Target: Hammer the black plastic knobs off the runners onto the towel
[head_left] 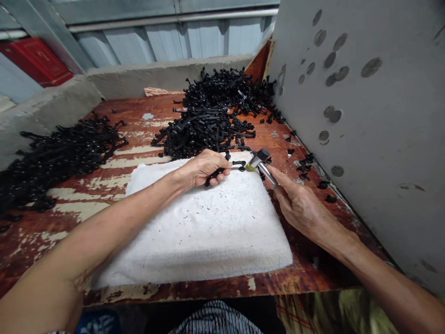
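My left hand is closed around a black plastic strip and holds it down at the far edge of a white foam block. My right hand grips the metal handle of a small hammer. The hammer's black and yellow head rests against the end of the strip. A large heap of black plastic parts lies just beyond my left hand.
A second heap of black parts lies at the left on the worn red wooden bench. Small loose black pieces are scattered along a grey board standing on the right. A concrete ledge runs behind.
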Available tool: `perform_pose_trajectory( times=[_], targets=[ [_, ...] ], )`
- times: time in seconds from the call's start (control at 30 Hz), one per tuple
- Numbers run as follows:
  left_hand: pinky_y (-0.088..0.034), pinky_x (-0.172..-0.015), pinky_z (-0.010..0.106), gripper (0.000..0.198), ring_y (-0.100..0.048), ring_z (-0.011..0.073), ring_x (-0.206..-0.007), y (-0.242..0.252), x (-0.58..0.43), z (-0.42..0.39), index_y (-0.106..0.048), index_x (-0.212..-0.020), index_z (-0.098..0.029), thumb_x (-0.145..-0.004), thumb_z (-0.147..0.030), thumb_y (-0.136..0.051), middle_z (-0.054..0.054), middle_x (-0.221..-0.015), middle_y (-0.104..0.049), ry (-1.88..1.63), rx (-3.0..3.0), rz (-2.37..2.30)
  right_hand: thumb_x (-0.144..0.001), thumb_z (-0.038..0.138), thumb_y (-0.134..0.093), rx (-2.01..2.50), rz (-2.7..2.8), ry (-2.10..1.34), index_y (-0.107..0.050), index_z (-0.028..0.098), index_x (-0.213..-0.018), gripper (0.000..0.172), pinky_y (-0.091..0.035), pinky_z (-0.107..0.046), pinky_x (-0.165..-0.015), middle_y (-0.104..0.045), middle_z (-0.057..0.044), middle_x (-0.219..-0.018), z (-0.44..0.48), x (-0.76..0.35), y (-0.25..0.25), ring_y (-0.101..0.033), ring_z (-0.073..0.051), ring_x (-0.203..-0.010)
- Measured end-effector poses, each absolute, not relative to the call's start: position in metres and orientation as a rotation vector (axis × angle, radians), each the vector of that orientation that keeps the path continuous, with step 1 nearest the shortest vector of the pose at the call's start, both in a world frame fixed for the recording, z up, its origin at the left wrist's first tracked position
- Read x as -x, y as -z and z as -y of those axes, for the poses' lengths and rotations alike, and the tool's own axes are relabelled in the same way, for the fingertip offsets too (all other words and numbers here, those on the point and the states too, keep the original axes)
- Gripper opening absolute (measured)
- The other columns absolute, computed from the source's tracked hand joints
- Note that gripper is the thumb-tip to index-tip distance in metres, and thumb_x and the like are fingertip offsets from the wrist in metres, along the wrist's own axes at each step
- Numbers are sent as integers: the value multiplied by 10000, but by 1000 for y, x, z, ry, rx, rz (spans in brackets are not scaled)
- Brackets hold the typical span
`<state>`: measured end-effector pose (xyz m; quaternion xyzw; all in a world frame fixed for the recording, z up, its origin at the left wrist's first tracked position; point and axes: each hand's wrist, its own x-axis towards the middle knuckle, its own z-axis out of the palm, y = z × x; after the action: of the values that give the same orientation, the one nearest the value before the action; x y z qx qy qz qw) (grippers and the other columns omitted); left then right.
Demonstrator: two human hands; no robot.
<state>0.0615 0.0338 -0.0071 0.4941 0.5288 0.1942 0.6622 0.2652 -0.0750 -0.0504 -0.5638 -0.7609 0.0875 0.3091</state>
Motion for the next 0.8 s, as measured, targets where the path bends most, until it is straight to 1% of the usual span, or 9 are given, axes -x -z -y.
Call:
perform_pose_trajectory(
  times=[0.07,0.2,0.3,0.4,0.5,0.6,0.7,0.8],
  targets=[
    [-219,-274,166,187,-385,77,-380,7,-62,-33,-482,-604,-104,-766,-21,-524,31,-560,-474,-449,-1124,-1191,-909,155,-349,1507,2012,-238,-543,60,-1318,462,-563,-305,-683,-671,-152,-1105,75,-265,51,-694,-247,-892],
    [-216,-277,162,194,-387,75,-383,4,-65,-32,-480,-603,-99,-775,-19,-519,32,-558,-474,-452,-1126,-1196,-918,183,-348,1582,1994,-304,-524,87,-1348,474,-563,-358,-780,-652,-152,-1158,75,-266,52,-677,-268,-966],
    [-216,-275,163,200,-376,74,-377,3,-66,-30,-477,-601,-101,-777,-13,-514,31,-548,-469,-446,-1134,-1214,-922,204,-340,1606,1984,-339,-510,99,-1368,489,-560,-377,-803,-644,-151,-1177,75,-265,52,-672,-275,-980],
    [-212,-274,158,208,-374,72,-371,2,-66,-29,-473,-599,-101,-779,-5,-509,29,-540,-467,-451,-1122,-1225,-912,205,-329,1597,1973,-323,-515,96,-1366,503,-564,-397,-787,-641,-155,-1179,75,-264,51,-676,-288,-967],
    [-207,-273,157,211,-377,72,-369,2,-65,-29,-471,-597,-101,-779,-1,-507,28,-538,-467,-463,-1117,-1232,-905,197,-327,1557,1986,-297,-529,61,-1350,507,-568,-421,-769,-640,-176,-1165,75,-263,50,-678,-308,-952],
    [-212,-274,159,207,-378,73,-373,4,-64,-30,-474,-601,-102,-782,-9,-507,30,-544,-468,-456,-1123,-1224,-906,186,-333,1520,1990,-275,-531,31,-1342,503,-575,-406,-718,-652,-186,-1129,75,-263,50,-692,-303,-887],
    [-213,-273,163,192,-373,75,-373,6,-64,-31,-478,-611,-107,-774,-11,-513,28,-548,-462,-446,-1126,-1218,-904,172,-339,1512,1986,-267,-530,44,-1345,497,-576,-384,-674,-681,-158,-1059,75,-264,52,-701,-276,-802],
    [-208,-274,164,193,-371,75,-374,6,-64,-32,-477,-605,-107,-769,-13,-516,31,-546,-464,-450,-1138,-1219,-909,170,-351,1512,1981,-256,-519,69,-1363,494,-576,-370,-681,-677,-140,-1086,76,-265,52,-700,-273,-845]
  ],
)
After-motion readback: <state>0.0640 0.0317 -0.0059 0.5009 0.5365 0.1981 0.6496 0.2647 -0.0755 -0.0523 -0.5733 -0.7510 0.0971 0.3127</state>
